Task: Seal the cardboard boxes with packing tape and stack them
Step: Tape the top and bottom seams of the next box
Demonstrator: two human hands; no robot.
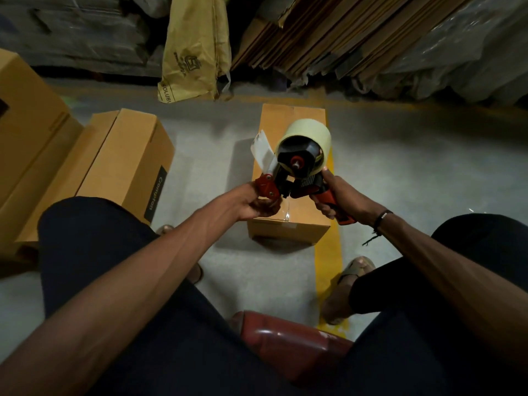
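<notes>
Mid-prep, no taping yet — right hand (335, 200) clamped on red-and-black tape dispenser (297, 172) handle, left hand (257, 204) pinching its front end, above small brown cardboard box (285, 227) at frame centre — next, free the tape end, press onto box seam.

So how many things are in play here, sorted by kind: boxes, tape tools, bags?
Cardboard boxes, made up: 3, namely the small box under the hands, the long box and the big box at far left.
Tape dispenser: 1.
Yellow bag: 1.
Total: 5.
</notes>
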